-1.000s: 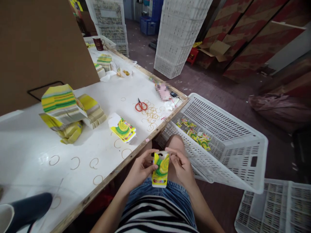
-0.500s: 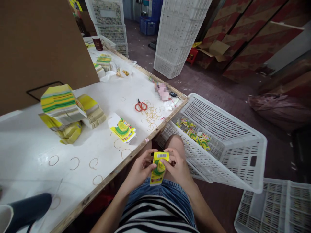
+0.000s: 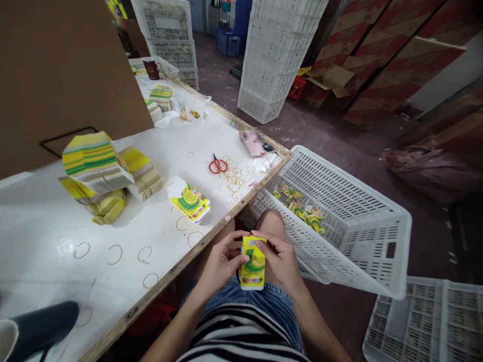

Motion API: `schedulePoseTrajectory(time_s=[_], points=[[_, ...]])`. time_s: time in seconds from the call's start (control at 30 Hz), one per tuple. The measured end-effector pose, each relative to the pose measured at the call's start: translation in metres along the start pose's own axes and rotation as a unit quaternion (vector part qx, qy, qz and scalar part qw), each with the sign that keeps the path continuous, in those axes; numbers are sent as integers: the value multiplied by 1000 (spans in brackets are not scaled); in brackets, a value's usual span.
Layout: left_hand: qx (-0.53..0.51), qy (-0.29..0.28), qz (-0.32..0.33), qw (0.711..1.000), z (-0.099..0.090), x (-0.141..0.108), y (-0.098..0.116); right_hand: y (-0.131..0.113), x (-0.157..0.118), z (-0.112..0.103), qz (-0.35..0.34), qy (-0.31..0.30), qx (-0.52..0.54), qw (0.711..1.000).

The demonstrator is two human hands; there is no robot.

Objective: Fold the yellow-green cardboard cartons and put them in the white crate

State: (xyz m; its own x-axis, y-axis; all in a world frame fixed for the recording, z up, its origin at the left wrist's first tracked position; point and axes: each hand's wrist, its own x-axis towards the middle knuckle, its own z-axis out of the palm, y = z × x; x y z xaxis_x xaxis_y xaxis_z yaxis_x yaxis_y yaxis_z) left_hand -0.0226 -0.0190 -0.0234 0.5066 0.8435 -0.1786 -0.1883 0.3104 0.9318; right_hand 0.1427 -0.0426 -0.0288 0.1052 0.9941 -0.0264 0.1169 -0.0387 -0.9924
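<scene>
Above my lap, a small yellow-and-green printed carton [image 3: 253, 266] is held between both hands, barcode end toward the top. My left hand [image 3: 225, 259] grips its left edge, thumb on the front. With my right hand [image 3: 278, 256] I hold its upper right side, fingers at the top end. A loose pile of matching flat cartons [image 3: 189, 202] lies on the white table [image 3: 151, 161] near its edge. Further left stand banded stacks of cartons [image 3: 94, 161]. Rubber bands [image 3: 233, 177] are scattered beside red-handled scissors [image 3: 218, 165].
To my right a white plastic crate [image 3: 372, 246] leans, with several yellow cartons [image 3: 307, 216] inside. Another crate [image 3: 422, 317] sits lower right. Stacked crates [image 3: 277, 60] stand behind the table. A dark blue cylinder [image 3: 45, 327] lies at the near left; a brown mug [image 3: 151, 70] stands far back.
The carton has shifted slightly right and turned more upright. My right fingers have moved up onto its top end, partly covering the barcode.
</scene>
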Motion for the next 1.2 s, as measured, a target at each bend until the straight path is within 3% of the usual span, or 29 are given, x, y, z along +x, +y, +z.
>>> schedulePoseTrajectory(time_s=[0.07, 0.13, 0.2, 0.23, 0.3, 0.37, 0.47, 0.57, 0.77, 0.9, 1.07, 1.2], points=[[59, 28, 47, 997, -2, 3, 2, 1, 5, -5, 8, 46, 21, 999], [183, 115, 126, 968, -13, 8, 6, 3, 12, -13, -3, 179, 70, 981], [340, 237, 192, 889, -34, 15, 11, 4, 20, -21, -21, 304, 147, 941], [405, 292, 200, 843, -46, 18, 13, 6, 23, -24, -22, 329, 188, 925], [500, 336, 174, 779, -72, 24, 15, 10, 26, -26, 10, 296, 255, 921], [553, 331, 127, 754, -91, 27, 15, 16, 24, -22, 68, 226, 280, 931], [584, 319, 91, 740, -104, 26, 16, 26, 17, -11, 113, 183, 271, 938], [593, 305, 66, 742, -105, 21, 23, 31, 14, -2, 108, 178, 259, 943], [605, 281, 32, 744, -103, 16, 36, 27, 16, 7, 108, 109, 254, 955], [619, 285, 45, 731, -102, 15, 35, 27, 12, 13, 116, 86, 257, 955], [667, 276, 93, 685, -102, 16, 28, 27, 10, 18, 123, 76, 251, 957], [641, 303, 126, 694, -102, 15, 27, 22, 10, 19, 126, 68, 260, 955]])
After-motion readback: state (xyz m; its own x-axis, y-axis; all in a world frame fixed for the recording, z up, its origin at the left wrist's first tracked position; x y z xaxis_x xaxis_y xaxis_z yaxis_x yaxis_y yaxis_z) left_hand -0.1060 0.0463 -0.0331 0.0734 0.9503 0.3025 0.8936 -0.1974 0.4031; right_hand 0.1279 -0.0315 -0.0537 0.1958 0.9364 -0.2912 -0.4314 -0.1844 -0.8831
